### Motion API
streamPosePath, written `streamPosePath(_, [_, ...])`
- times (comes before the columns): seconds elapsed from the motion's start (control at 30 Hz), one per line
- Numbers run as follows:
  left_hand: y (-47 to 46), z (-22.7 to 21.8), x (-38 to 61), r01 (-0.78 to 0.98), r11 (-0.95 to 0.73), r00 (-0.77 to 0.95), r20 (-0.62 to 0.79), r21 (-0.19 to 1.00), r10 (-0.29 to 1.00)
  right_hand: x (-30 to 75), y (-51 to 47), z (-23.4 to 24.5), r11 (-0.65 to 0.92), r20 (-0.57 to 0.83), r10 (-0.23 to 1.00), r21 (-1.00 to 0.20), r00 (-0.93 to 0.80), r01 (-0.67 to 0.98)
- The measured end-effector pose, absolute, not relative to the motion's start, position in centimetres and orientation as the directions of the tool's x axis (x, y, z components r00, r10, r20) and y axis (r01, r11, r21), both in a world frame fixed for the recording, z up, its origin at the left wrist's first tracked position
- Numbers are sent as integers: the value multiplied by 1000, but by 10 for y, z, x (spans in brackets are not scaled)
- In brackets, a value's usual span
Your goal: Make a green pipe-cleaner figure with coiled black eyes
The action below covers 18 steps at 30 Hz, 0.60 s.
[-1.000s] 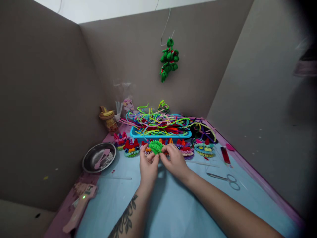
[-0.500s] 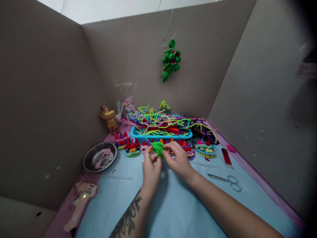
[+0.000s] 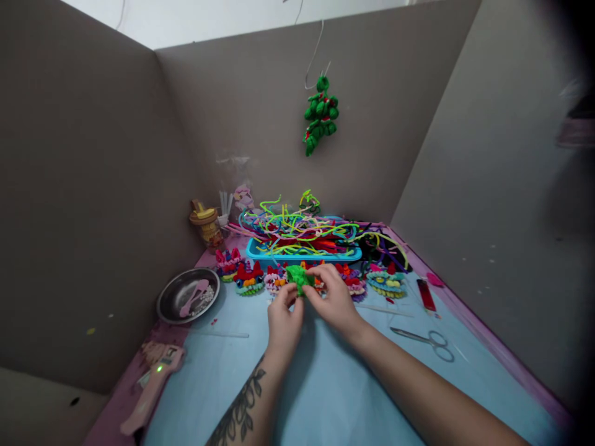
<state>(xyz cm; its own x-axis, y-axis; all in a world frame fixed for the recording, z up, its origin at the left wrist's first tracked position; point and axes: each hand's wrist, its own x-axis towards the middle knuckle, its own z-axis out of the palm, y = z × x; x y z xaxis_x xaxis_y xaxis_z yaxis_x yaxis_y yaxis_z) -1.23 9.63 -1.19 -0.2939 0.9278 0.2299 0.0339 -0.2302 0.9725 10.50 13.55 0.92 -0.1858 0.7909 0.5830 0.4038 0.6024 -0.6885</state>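
A bright green fuzzy pipe-cleaner piece (image 3: 297,276) is held above the blue table covering, between the fingertips of both hands. My left hand (image 3: 284,316) is closed on its lower left side, thumb and fingers pinching. My right hand (image 3: 333,298) grips its right side between thumb and fingers. Fingers hide part of the green piece. Behind it stands a row of colourful pipe-cleaner figures, among them a red one (image 3: 248,277) to the left and a teal and yellow one (image 3: 387,282) to the right.
A blue tray (image 3: 304,255) piled with pipe cleaners (image 3: 297,226) stands at the back. At left are a metal bowl (image 3: 167,303) with beads and pink scoop, and a lit pink glue gun (image 3: 151,390). Scissors (image 3: 430,341) lie right. A green ornament (image 3: 321,114) hangs on the wall.
The green piece has turned in my fingers and shows a different side. My left fingers have shifted lower on it; my right hand stays nearly in place.
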Motion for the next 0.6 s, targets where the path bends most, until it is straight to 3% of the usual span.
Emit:
streamPosePath(0.13, [101,-8,-16,-383,-171,-284,61,908,957,102,134,6,617,574,785,-700,-231,360])
streamPosePath(0.27, [100,-2,-20,-618,-87,-181,-34,782,983,100,135,3,601,523,798,-726,-300,333])
streamPosePath(0.47, [95,1,-16,-664,-29,-73,-26,747,997,103,137,1,598,535,801,-717,-269,358])
streamPosePath(0.6, [95,-5,-14,-557,-76,-102,23,827,995,103,135,-6,595,560,803,-732,-205,332])
